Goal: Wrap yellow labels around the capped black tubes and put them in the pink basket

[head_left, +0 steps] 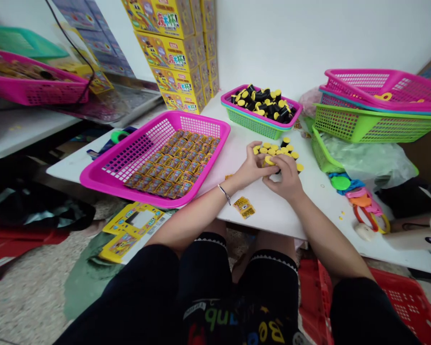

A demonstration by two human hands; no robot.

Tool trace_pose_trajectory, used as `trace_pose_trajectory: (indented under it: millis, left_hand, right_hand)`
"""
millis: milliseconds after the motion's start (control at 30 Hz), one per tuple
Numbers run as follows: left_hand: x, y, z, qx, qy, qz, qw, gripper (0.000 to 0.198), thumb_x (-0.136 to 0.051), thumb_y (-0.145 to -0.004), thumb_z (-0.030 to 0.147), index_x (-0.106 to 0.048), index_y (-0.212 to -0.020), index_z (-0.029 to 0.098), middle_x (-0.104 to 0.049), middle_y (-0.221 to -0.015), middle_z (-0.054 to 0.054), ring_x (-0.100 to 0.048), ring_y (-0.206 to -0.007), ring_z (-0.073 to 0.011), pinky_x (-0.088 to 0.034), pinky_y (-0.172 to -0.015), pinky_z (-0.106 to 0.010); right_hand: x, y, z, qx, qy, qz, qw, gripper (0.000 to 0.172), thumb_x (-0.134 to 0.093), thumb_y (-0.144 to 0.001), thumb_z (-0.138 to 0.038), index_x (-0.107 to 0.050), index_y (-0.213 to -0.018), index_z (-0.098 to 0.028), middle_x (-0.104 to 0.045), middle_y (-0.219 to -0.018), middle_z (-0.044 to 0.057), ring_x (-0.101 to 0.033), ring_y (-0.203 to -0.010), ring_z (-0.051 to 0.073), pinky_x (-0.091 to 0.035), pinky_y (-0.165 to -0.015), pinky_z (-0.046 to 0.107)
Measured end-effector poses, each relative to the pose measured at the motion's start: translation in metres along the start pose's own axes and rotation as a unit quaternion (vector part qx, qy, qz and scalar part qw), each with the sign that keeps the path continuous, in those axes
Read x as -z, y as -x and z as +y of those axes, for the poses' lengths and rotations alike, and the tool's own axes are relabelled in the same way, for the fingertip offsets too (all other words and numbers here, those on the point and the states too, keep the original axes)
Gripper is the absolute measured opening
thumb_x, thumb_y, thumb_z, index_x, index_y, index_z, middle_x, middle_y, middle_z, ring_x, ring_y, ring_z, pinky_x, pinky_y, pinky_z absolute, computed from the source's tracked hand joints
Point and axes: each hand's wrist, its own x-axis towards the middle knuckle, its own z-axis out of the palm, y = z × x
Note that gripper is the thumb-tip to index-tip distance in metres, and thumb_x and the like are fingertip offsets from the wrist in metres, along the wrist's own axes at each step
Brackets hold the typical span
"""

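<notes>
My left hand (252, 165) and my right hand (286, 178) meet over the white table, fingers closed around a small black cup with a yellow top (269, 161). My fingers hide most of its body. Just beyond them stands a cluster of similar yellow-topped black cups (278, 151), with one lying tipped at the far side. A few yellow printed labels (243, 207) lie on the table near its front edge, below my left wrist. To the left, a pink basket (210, 125) holds rows of cups wrapped in yellow and brown printed labels (172, 167).
A pink basket (225, 99) heaped with black-and-yellow cups stands at the back. Yellow printed boxes (181, 62) are stacked by the wall. Nested baskets (373, 122) and a plastic bag (366, 160) are at right, with tape rolls (366, 218) and a small fan (416, 232).
</notes>
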Motion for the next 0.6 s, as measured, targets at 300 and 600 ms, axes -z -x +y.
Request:
trace_pose_trajectory:
  millis: [300, 600]
  left_hand:
    - [-0.007, 0.004, -0.006, -0.057, -0.179, 0.042, 0.981, 0.075, -0.062, -0.076, 0.017, -0.017, -0.136, 0.018, -0.054, -0.083, 0.004, -0.06, -0.07, -0.0114, -0.048, -0.07, -0.027]
    - [-0.006, -0.001, -0.009, -0.102, -0.156, 0.064, 0.98, 0.072, -0.063, -0.081, 0.025, -0.017, -0.136, 0.019, -0.059, -0.091, 0.0, -0.063, -0.08, -0.0122, -0.048, -0.075, -0.027]
  right_hand:
    - [-0.015, 0.002, -0.001, 0.057, 0.029, -0.041, 0.997, 0.039, -0.057, -0.093, -0.032, -0.058, -0.132, -0.027, -0.065, -0.118, 0.013, -0.061, -0.117, 0.034, -0.044, -0.112, 0.067]
    - [-0.01, -0.001, 0.002, 0.086, 0.068, 0.038, 0.993, 0.034, -0.062, -0.09, -0.03, -0.06, -0.124, -0.029, -0.066, -0.115, 0.011, -0.062, -0.115, 0.031, -0.049, -0.111, 0.062]
